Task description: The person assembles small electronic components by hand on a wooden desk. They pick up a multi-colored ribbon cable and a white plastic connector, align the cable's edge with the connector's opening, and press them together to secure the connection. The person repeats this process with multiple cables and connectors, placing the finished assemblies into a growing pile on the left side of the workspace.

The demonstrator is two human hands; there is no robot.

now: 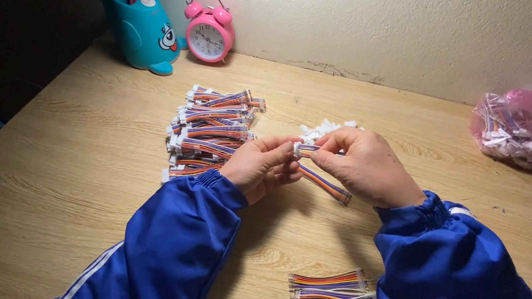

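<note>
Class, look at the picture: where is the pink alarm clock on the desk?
In the head view, the pink alarm clock stands at the far left of the wooden desk against the wall, just right of the teal pen holder.

The striped ribbon cables [213, 130] run orange, purple, blue and yellow with white connectors. Both sleeves [452, 271] are bright blue, the left one white-striped. Far left stand a teal pen holder [142, 32] and a pink alarm clock [209, 29]. The tabletop [62, 180] is pale wood grain.
</note>
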